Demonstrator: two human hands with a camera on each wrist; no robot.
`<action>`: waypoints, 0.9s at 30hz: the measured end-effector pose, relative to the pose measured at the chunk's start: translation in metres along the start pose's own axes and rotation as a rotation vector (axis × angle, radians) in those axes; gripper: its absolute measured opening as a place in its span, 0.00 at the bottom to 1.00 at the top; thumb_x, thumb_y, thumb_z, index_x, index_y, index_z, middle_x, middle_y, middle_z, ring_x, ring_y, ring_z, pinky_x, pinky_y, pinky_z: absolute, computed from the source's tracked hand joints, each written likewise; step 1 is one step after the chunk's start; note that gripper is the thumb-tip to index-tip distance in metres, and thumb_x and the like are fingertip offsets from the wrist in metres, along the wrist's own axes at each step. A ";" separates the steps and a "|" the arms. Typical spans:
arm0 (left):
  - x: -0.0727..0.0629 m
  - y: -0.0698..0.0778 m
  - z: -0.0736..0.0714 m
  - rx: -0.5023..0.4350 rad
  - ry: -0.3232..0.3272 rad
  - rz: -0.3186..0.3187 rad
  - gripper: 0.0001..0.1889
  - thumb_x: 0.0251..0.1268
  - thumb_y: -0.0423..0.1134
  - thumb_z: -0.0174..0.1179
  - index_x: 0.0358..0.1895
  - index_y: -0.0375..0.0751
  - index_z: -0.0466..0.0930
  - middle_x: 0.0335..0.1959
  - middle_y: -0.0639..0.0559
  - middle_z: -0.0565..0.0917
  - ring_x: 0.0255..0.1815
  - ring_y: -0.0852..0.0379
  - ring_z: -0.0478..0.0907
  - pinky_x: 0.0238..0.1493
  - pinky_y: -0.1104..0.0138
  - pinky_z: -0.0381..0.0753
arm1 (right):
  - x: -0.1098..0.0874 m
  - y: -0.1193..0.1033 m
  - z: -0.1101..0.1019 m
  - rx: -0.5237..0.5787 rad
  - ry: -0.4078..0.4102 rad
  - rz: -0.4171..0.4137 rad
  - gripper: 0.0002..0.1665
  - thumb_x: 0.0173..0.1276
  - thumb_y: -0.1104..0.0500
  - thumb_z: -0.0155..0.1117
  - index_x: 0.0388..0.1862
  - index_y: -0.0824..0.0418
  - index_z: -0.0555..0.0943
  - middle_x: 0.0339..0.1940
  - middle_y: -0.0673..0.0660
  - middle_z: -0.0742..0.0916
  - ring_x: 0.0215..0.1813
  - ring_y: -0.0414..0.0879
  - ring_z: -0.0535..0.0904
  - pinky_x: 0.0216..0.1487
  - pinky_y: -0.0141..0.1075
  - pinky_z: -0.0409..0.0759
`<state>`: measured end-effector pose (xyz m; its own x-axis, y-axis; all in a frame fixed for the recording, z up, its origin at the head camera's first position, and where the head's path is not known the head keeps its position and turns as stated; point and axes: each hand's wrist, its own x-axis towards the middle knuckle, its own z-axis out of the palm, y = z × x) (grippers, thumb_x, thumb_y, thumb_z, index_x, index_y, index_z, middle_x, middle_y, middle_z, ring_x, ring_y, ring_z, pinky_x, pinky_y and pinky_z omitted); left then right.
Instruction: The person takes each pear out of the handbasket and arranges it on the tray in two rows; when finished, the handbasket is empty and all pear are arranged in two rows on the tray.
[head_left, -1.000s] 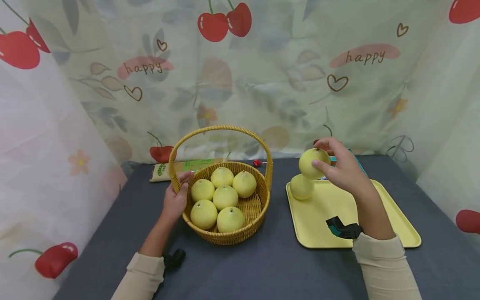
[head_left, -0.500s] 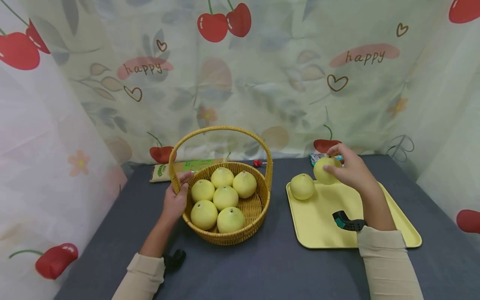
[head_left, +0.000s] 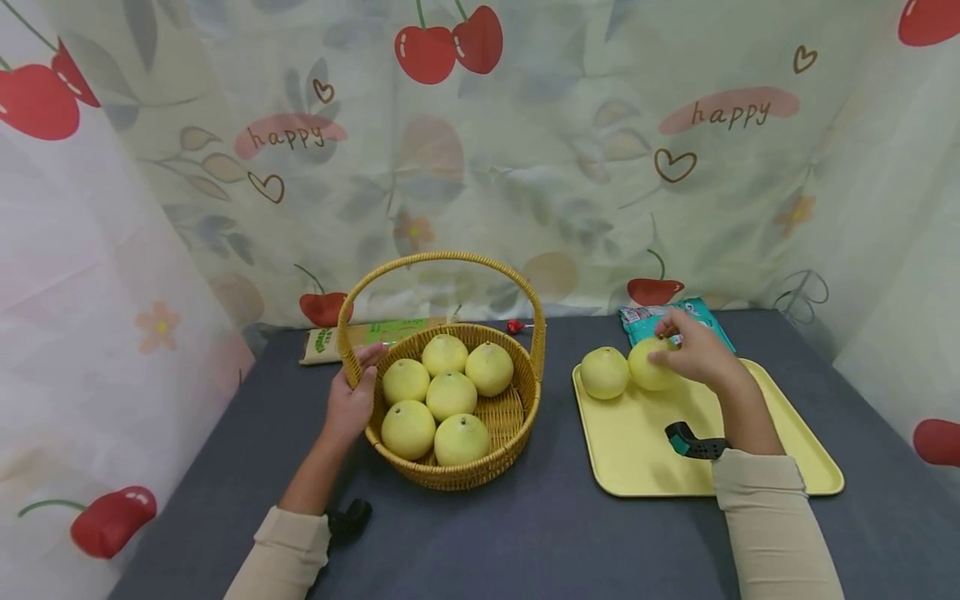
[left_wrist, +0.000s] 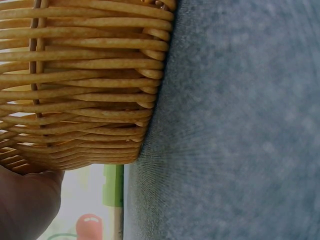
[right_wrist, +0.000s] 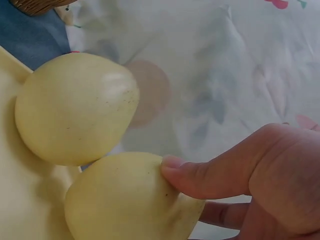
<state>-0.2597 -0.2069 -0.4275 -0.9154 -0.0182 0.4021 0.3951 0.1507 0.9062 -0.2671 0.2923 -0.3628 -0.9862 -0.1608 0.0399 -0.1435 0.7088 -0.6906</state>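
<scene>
My left hand (head_left: 352,402) grips the left side of a woven basket (head_left: 465,477) where its tall handle meets the rim. Several round, pale yellow pears (head_left: 451,396) lie inside it, with a bare patch of weave at the right. In the left wrist view, part of the left hand (left_wrist: 25,202) shows beneath the basket's wall (left_wrist: 85,85). My right hand (head_left: 697,354) pinches another pear (head_left: 649,367) near its stem end, over the back of a yellow tray (head_left: 652,467). Close beside it, a second pear (head_left: 603,373) sits at the tray's back left corner. The right wrist view shows the thumb (right_wrist: 200,177) on the held pear (right_wrist: 125,200).
Behind the tray lies a teal packet (head_left: 701,315). A green and tan package (head_left: 322,346) and a red-wrapped lollipop (head_left: 515,326) lie behind the basket. A dark grey cloth (head_left: 487,550) covers the table, with a printed curtain (head_left: 525,192) along its back.
My right hand has carried its pear right and down, from above the tray's corner pear to a spot beside it. More of the teal packet shows. The left hand and basket have stayed put.
</scene>
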 end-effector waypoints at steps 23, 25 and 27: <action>0.000 0.001 0.001 0.001 0.009 -0.036 0.19 0.80 0.26 0.44 0.67 0.27 0.71 0.66 0.32 0.74 0.71 0.45 0.67 0.71 0.55 0.58 | 0.005 0.003 0.011 0.032 -0.024 0.060 0.26 0.76 0.55 0.60 0.62 0.71 0.67 0.63 0.77 0.72 0.63 0.71 0.68 0.56 0.61 0.71; 0.000 0.000 0.001 0.003 0.007 -0.037 0.19 0.80 0.26 0.44 0.68 0.27 0.71 0.66 0.32 0.74 0.71 0.45 0.67 0.71 0.55 0.58 | 0.005 0.003 0.011 0.017 -0.030 0.063 0.28 0.77 0.54 0.59 0.64 0.71 0.67 0.64 0.77 0.72 0.63 0.72 0.68 0.56 0.62 0.71; -0.001 0.001 0.001 0.005 0.004 -0.042 0.19 0.80 0.26 0.44 0.68 0.27 0.70 0.66 0.32 0.73 0.71 0.45 0.67 0.71 0.55 0.57 | 0.006 0.003 0.011 0.000 -0.034 0.061 0.29 0.77 0.54 0.59 0.65 0.72 0.67 0.64 0.77 0.71 0.63 0.72 0.68 0.57 0.62 0.71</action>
<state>-0.2587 -0.2062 -0.4273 -0.9307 -0.0288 0.3647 0.3563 0.1545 0.9215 -0.2726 0.2858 -0.3731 -0.9897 -0.1405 -0.0264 -0.0835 0.7182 -0.6908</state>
